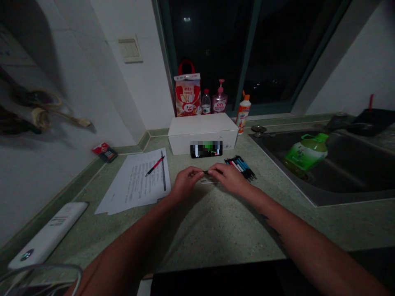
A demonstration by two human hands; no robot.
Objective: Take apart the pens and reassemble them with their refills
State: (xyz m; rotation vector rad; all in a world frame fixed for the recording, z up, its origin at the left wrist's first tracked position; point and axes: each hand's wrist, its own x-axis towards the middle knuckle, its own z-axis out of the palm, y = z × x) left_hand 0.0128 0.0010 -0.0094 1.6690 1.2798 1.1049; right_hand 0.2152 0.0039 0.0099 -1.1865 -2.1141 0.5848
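Note:
My left hand [187, 181] and my right hand [228, 176] meet over the middle of the counter, both closed in a pinch. Between their fingertips is a small dark slim piece [205, 172]; it looks like part of a pen, but most of it is hidden by the fingers. Just under the hands, a thin whitish strip [210, 182] lies on the counter. Several pens [240, 166], black, blue, white and red, lie side by side right beside my right hand. Behind the hands a phone [206, 150] leans against a white box [202, 127].
Left of the hands, printed sheets [138, 185] carry a red and black pen [154, 166]. A white long device [49, 234] lies at the left edge. On the right, a sink [339, 168] holds a green-labelled jug [307, 152]. Bottles [219, 100] stand behind the box.

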